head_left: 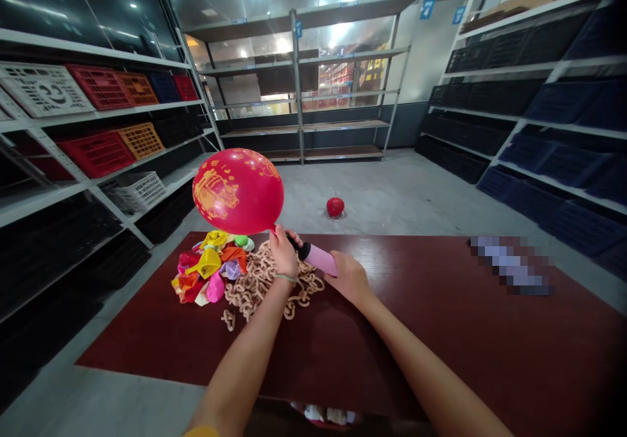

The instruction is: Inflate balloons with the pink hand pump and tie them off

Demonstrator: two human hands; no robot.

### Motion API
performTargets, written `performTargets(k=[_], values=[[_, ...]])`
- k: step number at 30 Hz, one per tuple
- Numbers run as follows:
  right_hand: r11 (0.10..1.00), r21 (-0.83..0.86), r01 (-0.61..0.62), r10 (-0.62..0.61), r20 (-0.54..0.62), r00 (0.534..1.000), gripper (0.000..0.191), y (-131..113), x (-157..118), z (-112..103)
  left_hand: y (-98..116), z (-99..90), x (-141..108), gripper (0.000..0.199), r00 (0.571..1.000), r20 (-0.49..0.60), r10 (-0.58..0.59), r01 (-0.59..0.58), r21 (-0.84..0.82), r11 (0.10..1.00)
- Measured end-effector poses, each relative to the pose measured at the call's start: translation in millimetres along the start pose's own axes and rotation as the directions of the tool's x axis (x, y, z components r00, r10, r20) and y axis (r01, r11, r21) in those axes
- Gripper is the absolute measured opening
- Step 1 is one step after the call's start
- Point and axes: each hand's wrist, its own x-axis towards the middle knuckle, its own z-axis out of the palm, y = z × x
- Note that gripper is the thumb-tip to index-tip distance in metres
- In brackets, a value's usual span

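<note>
The left hand (pixel 284 253) is closed in a pinch around the narrow neck of a round red latex balloon (pixel 238 192) printed in gold, where the neck meets the black plastic nozzle (pixel 297 245) of a pink cylindrical hand pump (pixel 321 258). The right hand (pixel 350 279) is closed on the far end of the pump's barrel, so the two hands are close together with the single pump between them. The inflated balloon floats up above the left hand, clear of the table. A thin green band (pixel 285 278) circles the left wrist, and a yellow sleeve edge (pixel 200 432) shows at the lower frame.

Just beside the left hand, on a dark red wooden tabletop (pixel 431 332), lies one heap of limp multicoloured balloons (pixel 208 274), too tangled to count, touching one loose tangle of pale tan looped chain (pixel 264 287), its material unclear. One blurred, pixelated object (pixel 509 264) lies well apart on the right. One small red balloon (pixel 335 207) sits on the grey floor (pixel 392 189) beyond the table.

Three metal shelf units surround the table: the left one (pixel 98 143) holds red, orange and white plastic baskets, the right one (pixel 519 110) dark crates, and one stands straight ahead (pixel 297 84).
</note>
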Motion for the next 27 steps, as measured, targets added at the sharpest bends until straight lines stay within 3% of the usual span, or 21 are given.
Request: performTargets(k=[6,9,11,13,18,23,27], values=[[0.998,0.055,0.038,-0.040,0.033,0.999,0.040,-3.0,1.3,2.9,69.7,-8.0,42.3,0.034,0.994,0.006,0.107,-0.106,-0.066,0.992],[0.995,0.097,0.018,-0.020,0.025,0.999,0.040,-0.4,2.4,5.3,84.7,-1.3,52.3,0.031,0.979,-0.041,0.198,-0.201,-0.093,0.975],[0.994,0.112,-0.007,0.005,0.015,1.000,0.042,2.1,2.9,6.4,75.2,6.9,46.9,0.032,0.971,-0.096,0.217,-0.226,-0.097,0.969],[0.992,0.122,-0.031,0.033,-0.008,0.999,0.042,4.7,2.9,6.3,52.5,16.9,32.3,0.035,0.972,-0.121,0.202,-0.210,-0.064,0.976],[0.990,0.115,-0.088,0.095,-0.055,0.994,0.039,8.3,2.6,2.9,-7.3,33.7,-6.6,0.035,0.998,0.012,0.060,-0.061,0.026,0.998],[0.997,0.022,-0.067,0.068,-0.036,0.997,0.037,5.6,4.3,1.4,-15.8,7.8,-4.8,0.027,0.996,0.081,-0.048,0.047,0.009,0.999],[0.999,-0.022,0.028,-0.026,0.052,0.998,0.038,-0.8,2.2,-4.4,-8.5,-22.1,-5.0,0.025,0.999,0.036,-0.016,0.017,-0.035,0.999]])
